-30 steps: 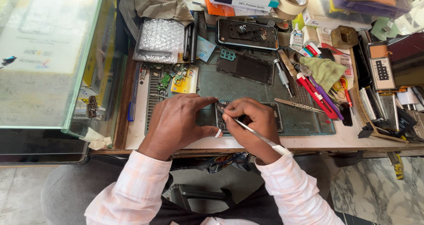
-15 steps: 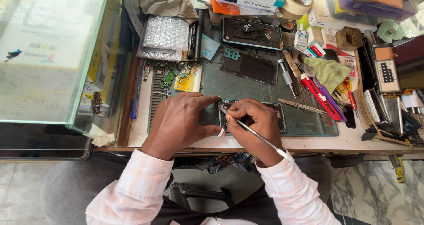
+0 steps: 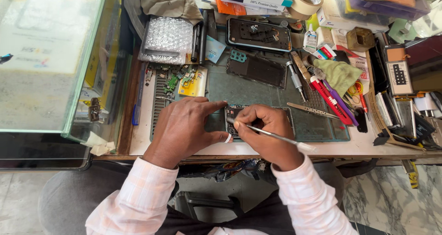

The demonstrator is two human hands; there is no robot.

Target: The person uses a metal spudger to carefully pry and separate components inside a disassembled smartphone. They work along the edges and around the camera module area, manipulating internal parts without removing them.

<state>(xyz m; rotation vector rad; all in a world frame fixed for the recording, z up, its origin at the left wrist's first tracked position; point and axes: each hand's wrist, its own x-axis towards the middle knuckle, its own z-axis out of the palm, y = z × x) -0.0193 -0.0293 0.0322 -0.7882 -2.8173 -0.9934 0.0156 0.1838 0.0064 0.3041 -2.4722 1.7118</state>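
Observation:
An opened phone [image 3: 233, 111] lies on the green work mat [image 3: 258, 90] near the bench's front edge, mostly hidden under my hands. My left hand [image 3: 186, 126] rests on its left side, index finger stretched along the top edge and thumb at the lower corner. My right hand [image 3: 267, 133] grips a thin metal tool [image 3: 276, 137] like a pen, its tip down on the phone's exposed inside.
On the mat lie a dark back cover [image 3: 258, 69], another opened phone [image 3: 258, 34], tweezers [image 3: 313, 109], a screwdriver [image 3: 295, 80], circuit boards [image 3: 177, 78]. Bubble wrap [image 3: 168, 39], tape roll [image 3: 306, 0], boxes at the back. Glass case [image 3: 50, 55] left; clutter right.
The view has shifted slightly. Both hands stay on the phone; my left index finger has stretched out along the top edge, and the tool tip has shifted a little.

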